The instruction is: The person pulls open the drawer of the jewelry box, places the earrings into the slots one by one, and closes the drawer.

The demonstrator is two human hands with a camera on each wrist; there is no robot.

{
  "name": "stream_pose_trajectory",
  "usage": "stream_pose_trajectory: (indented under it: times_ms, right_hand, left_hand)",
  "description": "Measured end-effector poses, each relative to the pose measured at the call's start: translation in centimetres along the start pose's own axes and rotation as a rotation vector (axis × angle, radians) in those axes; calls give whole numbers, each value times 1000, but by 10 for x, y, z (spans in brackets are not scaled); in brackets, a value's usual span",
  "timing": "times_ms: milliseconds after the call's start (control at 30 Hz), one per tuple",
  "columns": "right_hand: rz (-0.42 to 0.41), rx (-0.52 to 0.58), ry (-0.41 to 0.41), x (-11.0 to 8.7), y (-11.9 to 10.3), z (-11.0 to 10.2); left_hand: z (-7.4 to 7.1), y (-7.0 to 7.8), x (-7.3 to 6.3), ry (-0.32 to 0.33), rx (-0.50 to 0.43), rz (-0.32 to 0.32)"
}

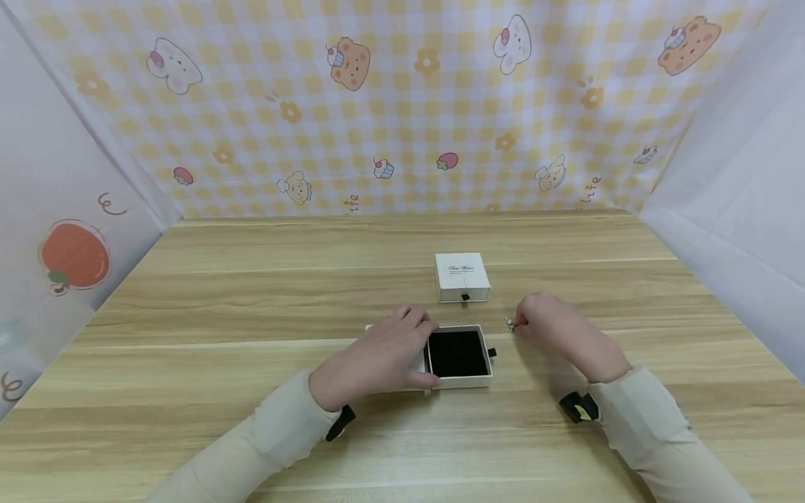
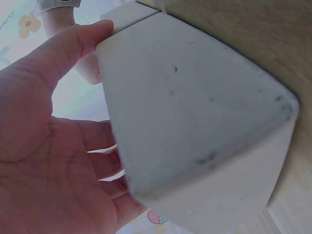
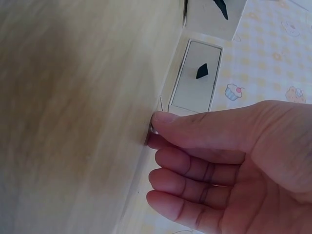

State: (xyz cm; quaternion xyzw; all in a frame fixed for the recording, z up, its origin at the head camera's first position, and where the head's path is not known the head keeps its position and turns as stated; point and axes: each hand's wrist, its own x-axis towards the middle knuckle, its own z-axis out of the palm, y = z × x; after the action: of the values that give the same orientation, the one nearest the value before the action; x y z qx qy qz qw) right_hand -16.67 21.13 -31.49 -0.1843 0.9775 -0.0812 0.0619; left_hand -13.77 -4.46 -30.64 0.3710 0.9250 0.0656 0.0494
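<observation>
- Left grip (image 1: 380, 353) is spread wide across a white box sleeve (image 2: 195, 107), thumb on the near side, fingers on the far side, so it's got hold of that
- Poking out of the sleeve's right end: an open drawer (image 1: 465, 382) with a black lining (image 1: 458, 353), flat on the desk (image 1: 251, 279)
- Behind that drawer sits a closed white box (image 1: 462, 276) with some lettering on top
- Next, tiny silvery piece (image 1: 509, 323), right of the drawer, low over the desk
- Right grip (image 1: 560, 332) is nearly closed, pinching that piece between thumb and finger
</observation>
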Motion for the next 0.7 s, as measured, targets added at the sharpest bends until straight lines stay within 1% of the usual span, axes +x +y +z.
stream_pose_trajectory:
  times_ms: [433,700]
  right_hand:
    - [0,9,19,-1,0,0]
    - [5,25,13,0,2,-1]
  left_hand:
    - [0,0,0,5,1,-1]
    - [0,0,0,8,-2,-3]
